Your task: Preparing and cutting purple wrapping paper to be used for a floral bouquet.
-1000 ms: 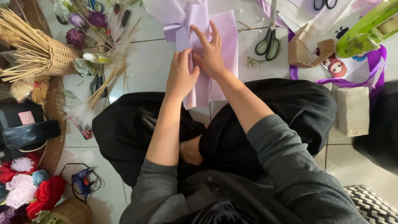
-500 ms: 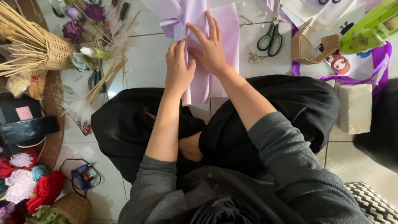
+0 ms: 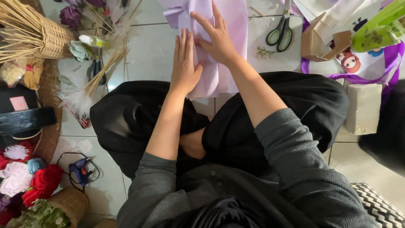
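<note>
A sheet of pale lilac wrapping paper (image 3: 230, 25) lies on the tiled floor in front of my crossed legs. My left hand (image 3: 184, 63) rests flat on its lower left part, fingers together and pointing away from me. My right hand (image 3: 215, 36) lies spread on the paper just above and to the right, its fingers fanned toward the upper left. Both palms press the paper down; neither grips it. The paper's top edge, with a folded or bunched part (image 3: 177, 14), runs out of view.
Green-handled scissors (image 3: 280, 31) lie right of the paper, then a small cardboard box (image 3: 322, 42), a green bottle (image 3: 379, 27) and a grey block (image 3: 363, 107). Left: wicker basket of sticks (image 3: 40, 36), loose sticks (image 3: 103, 69), dark scissors (image 3: 93, 69), fabric roses (image 3: 25, 177), blue glue gun (image 3: 80, 169).
Both hands have slid slightly down the paper toward me, and the left hand has flattened beside the right. The view has tilted, so everything sits lower in the frame.
</note>
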